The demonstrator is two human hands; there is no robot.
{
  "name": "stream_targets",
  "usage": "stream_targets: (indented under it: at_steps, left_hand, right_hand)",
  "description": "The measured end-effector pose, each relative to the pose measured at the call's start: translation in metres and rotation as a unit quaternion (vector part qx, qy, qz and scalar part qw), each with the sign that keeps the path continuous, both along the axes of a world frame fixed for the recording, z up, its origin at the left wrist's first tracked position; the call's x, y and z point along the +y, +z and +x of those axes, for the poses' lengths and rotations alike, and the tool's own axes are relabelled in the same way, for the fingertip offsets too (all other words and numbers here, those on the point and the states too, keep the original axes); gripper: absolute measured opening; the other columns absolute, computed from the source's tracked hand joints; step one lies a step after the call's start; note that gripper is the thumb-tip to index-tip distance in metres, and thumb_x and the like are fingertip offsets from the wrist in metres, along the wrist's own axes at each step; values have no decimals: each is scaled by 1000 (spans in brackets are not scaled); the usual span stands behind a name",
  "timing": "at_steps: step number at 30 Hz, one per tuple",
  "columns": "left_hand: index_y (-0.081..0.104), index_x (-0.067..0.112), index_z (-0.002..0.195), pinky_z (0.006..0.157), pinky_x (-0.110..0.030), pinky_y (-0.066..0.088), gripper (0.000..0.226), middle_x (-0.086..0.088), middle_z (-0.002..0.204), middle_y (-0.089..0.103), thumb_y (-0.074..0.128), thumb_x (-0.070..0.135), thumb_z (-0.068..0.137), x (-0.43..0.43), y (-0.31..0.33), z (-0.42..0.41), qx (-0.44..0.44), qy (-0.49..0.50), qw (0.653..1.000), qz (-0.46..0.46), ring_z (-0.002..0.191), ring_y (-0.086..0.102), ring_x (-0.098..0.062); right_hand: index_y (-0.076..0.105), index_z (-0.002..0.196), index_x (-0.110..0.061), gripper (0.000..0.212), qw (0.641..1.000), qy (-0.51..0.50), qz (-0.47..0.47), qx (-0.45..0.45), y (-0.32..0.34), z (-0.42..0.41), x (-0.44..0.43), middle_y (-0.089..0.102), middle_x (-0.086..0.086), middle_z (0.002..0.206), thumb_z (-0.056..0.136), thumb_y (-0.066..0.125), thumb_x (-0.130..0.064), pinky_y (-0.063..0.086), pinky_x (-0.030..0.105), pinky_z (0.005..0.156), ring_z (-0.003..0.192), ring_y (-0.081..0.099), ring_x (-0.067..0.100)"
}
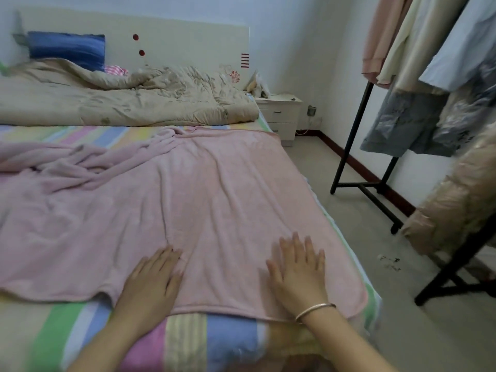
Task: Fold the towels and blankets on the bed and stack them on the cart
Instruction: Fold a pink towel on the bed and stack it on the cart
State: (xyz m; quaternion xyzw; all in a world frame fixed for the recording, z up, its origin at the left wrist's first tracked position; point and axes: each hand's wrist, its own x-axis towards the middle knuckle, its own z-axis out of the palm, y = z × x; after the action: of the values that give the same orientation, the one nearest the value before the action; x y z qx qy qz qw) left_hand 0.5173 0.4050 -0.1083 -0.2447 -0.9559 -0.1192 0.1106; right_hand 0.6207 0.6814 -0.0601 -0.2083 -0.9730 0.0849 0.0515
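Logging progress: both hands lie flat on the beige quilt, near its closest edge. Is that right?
Not quite. In the head view the left hand and right hand lie flat on the pink blanket, near its closest edge; the beige quilt lies farther up the bed, untouched.

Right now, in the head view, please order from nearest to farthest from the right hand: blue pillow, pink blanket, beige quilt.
1. Pink blanket, directly under the right hand.
2. Beige quilt, beyond the blanket.
3. Blue pillow, far left, at the back.
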Motion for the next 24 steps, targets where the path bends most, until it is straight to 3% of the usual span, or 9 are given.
stream_targets:
  at_steps: [2,4,7,11,15,19,21,24]
  left_hand:
    - [61,15,130,106,-35,39,59,-1,133,61,29,44,90,-7,4,10,3,-7,999,46,123,57,-20]
    - [65,17,124,103,-30,42,55,2,128,63,32,38,85,-26,10,17,6,-7,995,95,118,59,-17]
    - [71,15,108,96,-28,41,58,-2,112,69,32,20,66,-68,20,15,50,1,993,106,102,63,-21]
    - [71,12,108,91,-39,41,62,-10,113,68,34,20,59,-135,34,0,97,56,994,4,100,64,-30]
    - [70,11,105,75,-39,53,42,-8,100,71,46,28,75,-164,39,-13,83,82,993,5,85,68,-30]
    - [64,22,83,59,-33,47,19,1,76,59,46,26,75,-165,48,-15,52,53,997,6,72,62,-28]
    - [62,23,83,61,-34,48,18,2,79,57,48,21,72,-164,52,-13,39,46,998,5,77,60,-26]
    - [65,23,102,74,-35,54,43,4,103,62,43,30,66,-167,52,-8,23,12,999,-24,94,60,-20]
  right_hand:
    - [47,140,-24,78,996,83,16,30,-2,-5,-46,39,7,151,80,19,-66,11,52,108,139,35,33]
    - [61,126,-26,65,984,173,19,31,-7,-4,-92,58,3,135,81,36,-66,22,50,101,125,54,29]
    - [61,124,-29,69,966,257,16,33,-16,0,-132,61,1,130,76,39,-74,24,52,101,120,58,26]
    - [61,119,-37,64,951,303,22,67,-15,-6,-151,61,-7,128,71,43,-75,46,50,98,115,60,24]
    - [65,112,-33,43,946,294,2,136,-18,-14,-155,65,-6,121,76,51,-53,51,43,93,108,63,24]
    - [70,106,-27,42,947,276,14,162,-17,-26,-170,68,-2,112,66,61,-28,53,41,90,103,65,26]
    - [70,108,-24,47,948,277,20,159,-18,-32,-181,68,-1,112,65,50,-21,53,42,90,104,65,28]
    - [71,110,-21,54,951,275,16,139,-15,-41,-200,70,2,112,67,38,-21,55,40,87,102,66,27]
